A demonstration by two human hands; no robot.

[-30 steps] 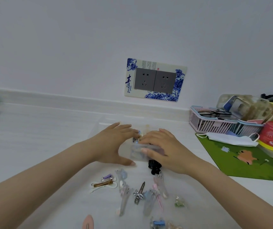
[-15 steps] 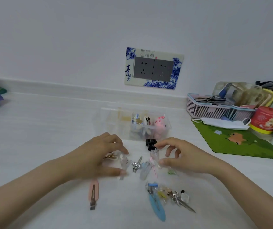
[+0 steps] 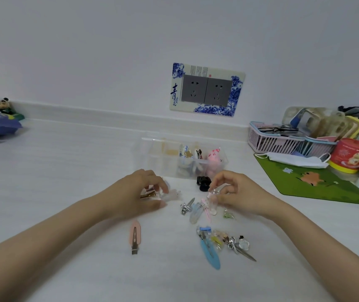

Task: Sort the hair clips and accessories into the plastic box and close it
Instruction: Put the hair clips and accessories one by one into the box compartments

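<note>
Home countertop: decorated wall socket point(image 3: 207, 90), cluttered basket point(image 3: 275, 141), face mask point(image 3: 294, 159).

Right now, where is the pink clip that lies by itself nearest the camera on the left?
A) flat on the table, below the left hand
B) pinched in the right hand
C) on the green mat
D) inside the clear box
A: the pink clip lies flat on the white table, apart from the other clips, just nearer the camera than the left hand, which does not touch it.
</note>
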